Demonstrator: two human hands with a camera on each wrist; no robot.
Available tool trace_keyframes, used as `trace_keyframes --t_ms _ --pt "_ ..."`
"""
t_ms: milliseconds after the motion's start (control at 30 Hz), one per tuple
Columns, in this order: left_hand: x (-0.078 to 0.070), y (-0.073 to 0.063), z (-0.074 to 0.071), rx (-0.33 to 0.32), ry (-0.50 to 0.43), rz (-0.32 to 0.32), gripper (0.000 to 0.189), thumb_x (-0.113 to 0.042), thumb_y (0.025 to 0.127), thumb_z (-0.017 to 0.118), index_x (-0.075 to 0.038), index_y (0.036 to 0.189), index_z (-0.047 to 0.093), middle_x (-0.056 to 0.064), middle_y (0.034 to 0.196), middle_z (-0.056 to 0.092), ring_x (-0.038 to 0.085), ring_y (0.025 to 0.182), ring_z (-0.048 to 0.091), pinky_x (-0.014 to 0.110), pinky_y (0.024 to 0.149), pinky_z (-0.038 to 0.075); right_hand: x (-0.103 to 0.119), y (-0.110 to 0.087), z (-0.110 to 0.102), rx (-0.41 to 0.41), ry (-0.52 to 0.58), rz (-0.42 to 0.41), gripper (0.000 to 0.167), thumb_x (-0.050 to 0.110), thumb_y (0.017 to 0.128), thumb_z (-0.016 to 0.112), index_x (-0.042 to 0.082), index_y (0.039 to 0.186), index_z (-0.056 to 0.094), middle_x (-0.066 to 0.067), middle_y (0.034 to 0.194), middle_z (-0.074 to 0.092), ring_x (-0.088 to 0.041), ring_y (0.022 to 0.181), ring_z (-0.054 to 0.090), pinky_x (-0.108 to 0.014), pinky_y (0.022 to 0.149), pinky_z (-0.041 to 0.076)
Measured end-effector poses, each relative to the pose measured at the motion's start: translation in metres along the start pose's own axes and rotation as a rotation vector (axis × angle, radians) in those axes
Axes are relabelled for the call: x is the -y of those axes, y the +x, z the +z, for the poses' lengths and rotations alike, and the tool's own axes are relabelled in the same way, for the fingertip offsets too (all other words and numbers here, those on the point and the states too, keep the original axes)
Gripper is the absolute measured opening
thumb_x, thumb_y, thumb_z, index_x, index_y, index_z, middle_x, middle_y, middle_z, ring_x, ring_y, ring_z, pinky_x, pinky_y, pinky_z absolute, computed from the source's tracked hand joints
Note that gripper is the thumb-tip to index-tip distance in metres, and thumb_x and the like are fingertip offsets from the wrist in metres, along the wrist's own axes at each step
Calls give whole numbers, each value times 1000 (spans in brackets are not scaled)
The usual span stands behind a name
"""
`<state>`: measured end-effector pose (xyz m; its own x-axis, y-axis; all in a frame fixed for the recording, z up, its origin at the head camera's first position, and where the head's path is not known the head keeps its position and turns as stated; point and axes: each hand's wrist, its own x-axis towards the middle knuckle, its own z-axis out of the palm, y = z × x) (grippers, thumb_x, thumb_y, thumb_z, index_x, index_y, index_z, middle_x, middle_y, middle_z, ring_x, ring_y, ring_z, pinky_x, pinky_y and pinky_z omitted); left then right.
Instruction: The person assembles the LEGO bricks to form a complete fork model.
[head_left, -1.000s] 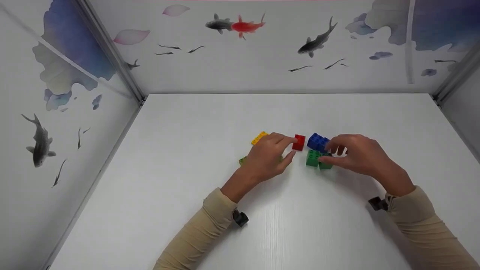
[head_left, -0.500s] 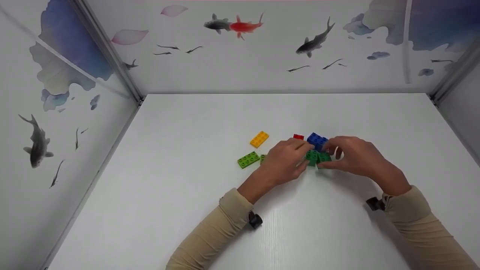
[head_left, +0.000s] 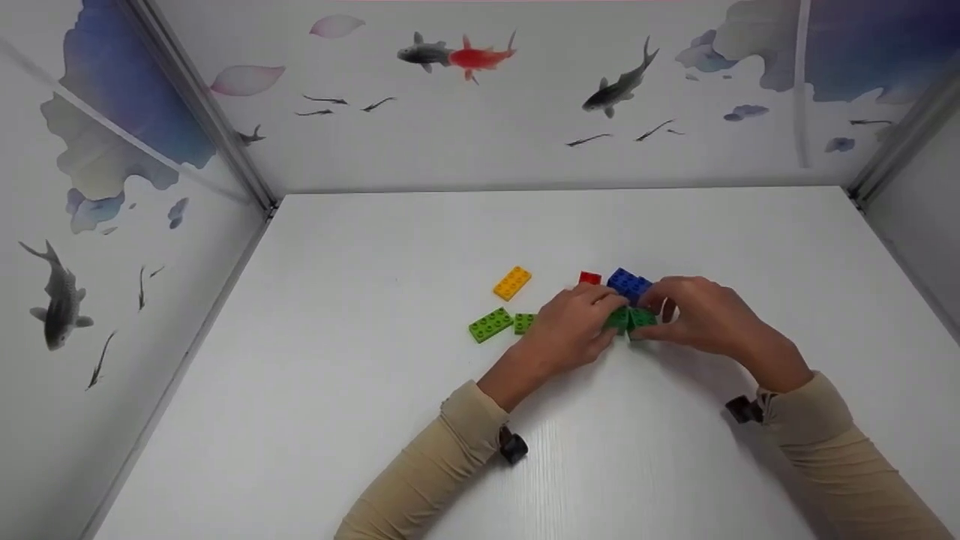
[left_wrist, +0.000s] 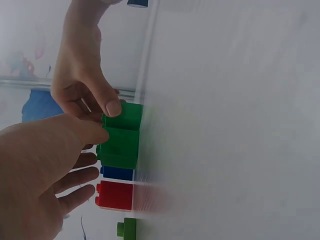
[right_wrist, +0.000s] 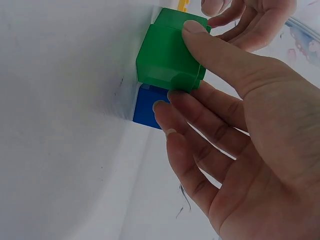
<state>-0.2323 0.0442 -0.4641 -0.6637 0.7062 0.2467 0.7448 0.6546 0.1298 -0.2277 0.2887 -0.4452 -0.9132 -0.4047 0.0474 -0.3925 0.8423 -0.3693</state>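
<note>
- Left arm [head_left: 424,465]: sleeved, slanting in from the lower edge of the head view, wrist bare.
- Right arm [head_left: 840,450]: sleeved, angled inward from the right, wrist bare.
- Left hand [head_left: 570,326]: back upward, thumb and forefinger pinching, other fingers extended and spread.
- Right hand [head_left: 697,315]: thumb pinching against the forefinger, remaining fingers gently bent.
- Both hands face each other, fingertips close together.

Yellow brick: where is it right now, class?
In the head view, the yellow brick lies left of the red brick, just beyond the leftmost light green brick.
</note>
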Motion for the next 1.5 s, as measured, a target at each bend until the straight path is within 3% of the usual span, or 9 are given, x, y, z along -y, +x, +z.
trace_keyframes --t_ms 600,833,1000,1167,1333,1500 --pt "-1 -2 2 40 -181 -67 36 -20 109 67 -15 145 64 5 146 67 18 137 61 25 117 51 1 1 -1 53 43 32 35 34 85 95 13 110 81 1 94 76 -16 86 68 -32 73 58" --pt "2 -6 3 2 -258 -76 37 -18 107 70 -12 143 63 6 142 68 18 130 66 22 112 54 -1 1 5 104 56 11 35 21 85 94 9 114 79 -1 96 77 -16 86 68 -35 79 61" --pt "8 -11 0 -44 -378 -67 35 -17 106 72 -9 140 66 7 138 69 19 127 67 17 110 53 -2 1 6 109 89 -20 34 19 86 93 11 115 79 -1 98 77 -15 86 69 -33 80 61" --pt "15 -19 -6 -75 -486 -76 34 -16 104 74 -10 137 68 7 133 70 22 121 70 18 106 55 -1 1 1 117 161 -59 33 19 95 84 12 126 75 -1 113 77 -17 96 71 -29 81 62" --pt "19 -29 -7 -57 -538 -84 35 -16 103 76 -11 136 68 5 132 71 22 120 71 25 105 59 2 -1 -3 93 226 -84 35 23 99 81 12 132 71 -1 118 75 -16 101 72 -26 83 62" --pt "22 -40 -6 -15 -554 -93 38 -19 103 76 -10 139 66 2 133 72 16 120 72 24 105 59 10 -1 -5 36 236 -125 43 17 96 84 11 136 71 1 117 77 -15 99 73 -36 85 66"
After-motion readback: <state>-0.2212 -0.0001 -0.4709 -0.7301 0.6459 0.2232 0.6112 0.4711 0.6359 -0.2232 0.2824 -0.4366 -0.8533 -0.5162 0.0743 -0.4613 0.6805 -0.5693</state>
